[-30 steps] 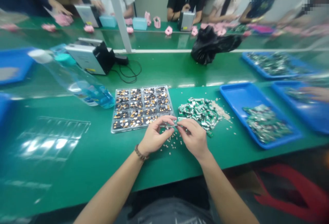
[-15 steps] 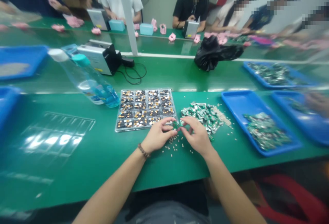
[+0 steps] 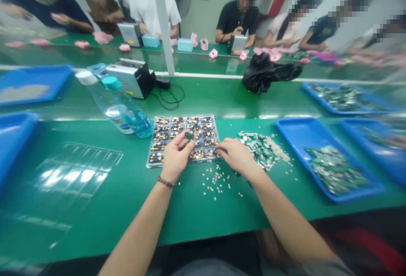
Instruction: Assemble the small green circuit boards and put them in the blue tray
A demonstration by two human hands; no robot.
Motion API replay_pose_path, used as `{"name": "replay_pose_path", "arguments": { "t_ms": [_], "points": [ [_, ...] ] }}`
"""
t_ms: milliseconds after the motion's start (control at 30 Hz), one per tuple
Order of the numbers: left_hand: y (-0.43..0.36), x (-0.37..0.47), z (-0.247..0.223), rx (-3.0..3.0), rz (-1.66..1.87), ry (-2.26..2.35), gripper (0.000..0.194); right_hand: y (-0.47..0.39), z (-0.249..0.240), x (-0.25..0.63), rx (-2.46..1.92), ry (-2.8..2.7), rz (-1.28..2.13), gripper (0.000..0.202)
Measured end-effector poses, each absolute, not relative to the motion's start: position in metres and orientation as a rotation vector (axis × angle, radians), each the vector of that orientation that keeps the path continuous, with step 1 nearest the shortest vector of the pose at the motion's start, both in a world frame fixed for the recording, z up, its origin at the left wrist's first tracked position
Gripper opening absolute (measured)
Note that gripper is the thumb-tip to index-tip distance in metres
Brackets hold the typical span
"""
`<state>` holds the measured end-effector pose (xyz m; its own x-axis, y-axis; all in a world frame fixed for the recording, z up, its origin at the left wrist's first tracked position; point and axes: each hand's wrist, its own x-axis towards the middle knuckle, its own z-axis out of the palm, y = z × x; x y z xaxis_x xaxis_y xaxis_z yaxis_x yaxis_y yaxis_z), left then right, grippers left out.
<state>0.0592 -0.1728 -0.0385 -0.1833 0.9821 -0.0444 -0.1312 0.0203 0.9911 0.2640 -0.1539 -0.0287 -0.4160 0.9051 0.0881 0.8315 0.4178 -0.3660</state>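
My left hand point(image 3: 176, 153), with a beaded bracelet at the wrist, pinches a small green circuit board point(image 3: 189, 135) over the clear compartment tray point(image 3: 147, 165). Small black, orange and silver parts point(image 3: 161, 135) fill the tray's compartments. At the tray's lower right corner, the fingertips of my right hand point(image 3: 236, 154) are closed together over a compartment. Whatever lies between them is too small to make out. Beside and partly behind my right hand is a heap of green circuit boards point(image 3: 260, 149). Little pale pieces point(image 3: 217, 178) are scattered on the table in front of the tray.
Blue trays of circuit boards stand right, the nearest tray point(image 3: 293, 134) beside the heap. Two bottles point(image 3: 119, 102) and a grey-black device point(image 3: 131, 77) are at the left back. A black plastic bag point(image 3: 260, 73) lies behind. Across the green table point(image 3: 133, 208), several people work.
My hands have parted. The left has moved left over the tray with the circuit board; the right has let go of the board and reached the tray's right corner. The view has shifted slightly.
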Motion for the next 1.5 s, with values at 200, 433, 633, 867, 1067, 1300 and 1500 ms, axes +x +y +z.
{"name": "replay_pose_path", "arguments": {
  "t_ms": [200,433,633,867,1067,1300,1500],
  "points": [
    [-0.178,0.063,-0.043,1.039,1.269,1.210,0.049,-0.146,-0.026,0.255,-1.535,-2.557,0.258,0.016],
    [-0.184,0.072,-0.041,1.024,1.244,1.194,0.044,-0.144,-0.036,0.265,-1.288,-2.749,0.174,0.020],
    [-0.190,0.076,-0.038,1.122,1.215,1.169,0.042,-0.144,-0.037,0.261,-1.316,-2.736,0.115,0.018],
    [-0.193,0.075,-0.040,1.127,1.243,1.251,0.042,-0.148,-0.043,0.262,-1.312,-2.613,0.059,0.021],
    [-0.193,0.075,-0.046,1.143,1.224,1.233,0.040,-0.148,-0.046,0.255,-1.428,-2.527,0.104,0.019],
    [-0.197,0.079,-0.041,1.159,1.192,1.223,0.040,-0.152,-0.038,0.251,-1.488,-2.558,0.141,0.016],
    [-0.195,0.081,-0.044,1.195,1.183,1.182,0.039,-0.153,-0.031,0.255,-1.482,-2.601,0.157,0.014]
  ]
}}
